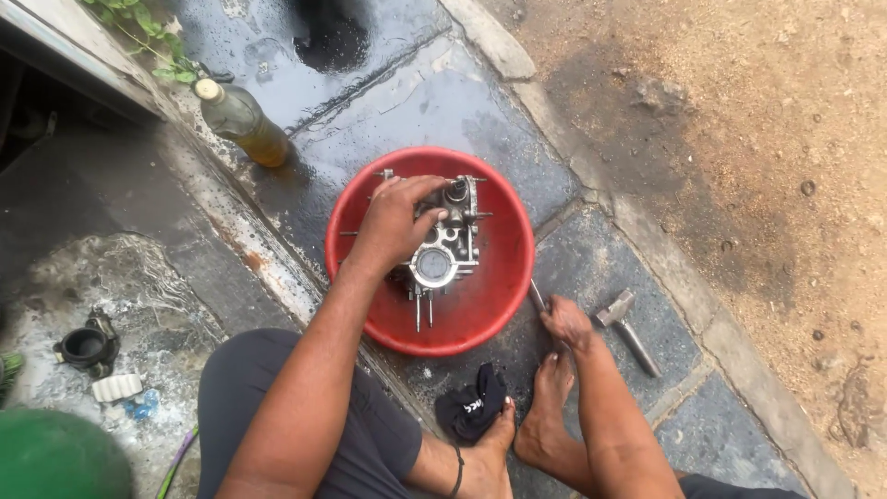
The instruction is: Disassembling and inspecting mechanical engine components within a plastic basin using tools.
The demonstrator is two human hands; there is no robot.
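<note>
A grey metal engine casing [442,254] with studs sticking out sits inside a round red basin [494,305] on the wet paving. My left hand [395,217] lies on top of the casing, fingers curled over its upper edge. My right hand [565,321] is down on the slab just right of the basin, closed around a thin metal tool [537,296] that points toward the basin rim. A hammer [625,325] lies on the paving just right of that hand.
A plastic bottle of yellowish liquid [242,122] lies at the upper left. A black rag [471,405] sits by my bare feet. A black rubber part [85,345] and a white piece [117,387] lie at the left. Dry dirt ground [758,129] borders the paving on the right.
</note>
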